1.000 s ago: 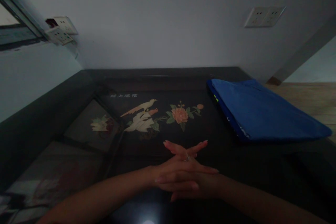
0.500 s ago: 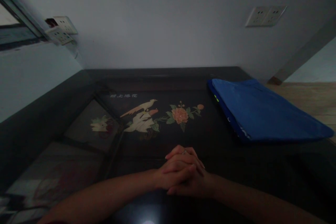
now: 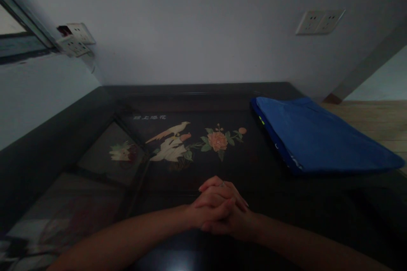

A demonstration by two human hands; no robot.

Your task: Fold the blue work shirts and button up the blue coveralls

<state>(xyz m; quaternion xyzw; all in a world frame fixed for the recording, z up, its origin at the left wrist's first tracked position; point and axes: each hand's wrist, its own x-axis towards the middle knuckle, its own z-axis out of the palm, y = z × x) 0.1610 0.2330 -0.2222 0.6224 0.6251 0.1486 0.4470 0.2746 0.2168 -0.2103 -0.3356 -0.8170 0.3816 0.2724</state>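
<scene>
My left hand (image 3: 206, 211) and my right hand (image 3: 237, 216) are clasped together above the near part of a dark, glossy tabletop (image 3: 267, 203). Their fingers interlace, and a ring shows on one finger. Neither hand holds an object; the palms are hidden. Beyond them, the tabletop bears a picture of a pale bird (image 3: 170, 131) and an orange flower (image 3: 218, 140), with a line of characters above. To the right of the hands, and apart from them, lies a flat blue folded fabric item (image 3: 321, 135) with a yellow-green mark on its left edge.
A pale wall (image 3: 190, 25) rises behind the table. It carries a double socket plate (image 3: 320, 22) at right, and more sockets (image 3: 74, 45) sit near the left corner beside a window frame (image 3: 28, 42). Wooden floor (image 3: 378, 120) shows beyond the blue item. Reflections lie on the tabletop's left side.
The view has shifted very slightly, so the wall and sockets sit a little lower. My hands stay clasped in nearly the same place.
</scene>
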